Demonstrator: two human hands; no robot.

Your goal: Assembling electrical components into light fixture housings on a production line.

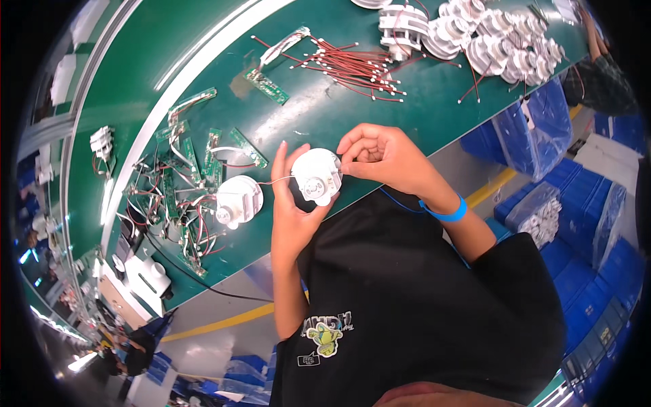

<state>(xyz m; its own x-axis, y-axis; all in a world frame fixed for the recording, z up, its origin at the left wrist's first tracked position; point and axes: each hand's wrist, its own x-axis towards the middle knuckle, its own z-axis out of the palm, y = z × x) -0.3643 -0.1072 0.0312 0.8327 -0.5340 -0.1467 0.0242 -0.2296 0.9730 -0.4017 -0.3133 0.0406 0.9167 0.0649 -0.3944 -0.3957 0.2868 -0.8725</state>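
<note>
My left hand [291, 220] grips a round white plastic housing [316, 168] from its left side, fingers behind it and thumb at its lower edge. At the housing's right rim, my right hand [388, 157] is closed in a pinch, thumb against index finger; whatever lies between the fingertips is too small to make out. A thin reddish wire [274, 180] runs left from my left hand. Just left of that hand, a second white housing [244, 198] rests on the green tabletop [298, 122]. A blue band [451, 211] circles my right wrist.
Green circuit boards [190, 159] with tangled wires lie at the left. Farther back are red wires [356, 68] in a loose bundle and many stacked white housings [488, 41]. Blue bins [532, 129] stand beyond the table's right edge. A black cable [224, 293] crosses the near edge.
</note>
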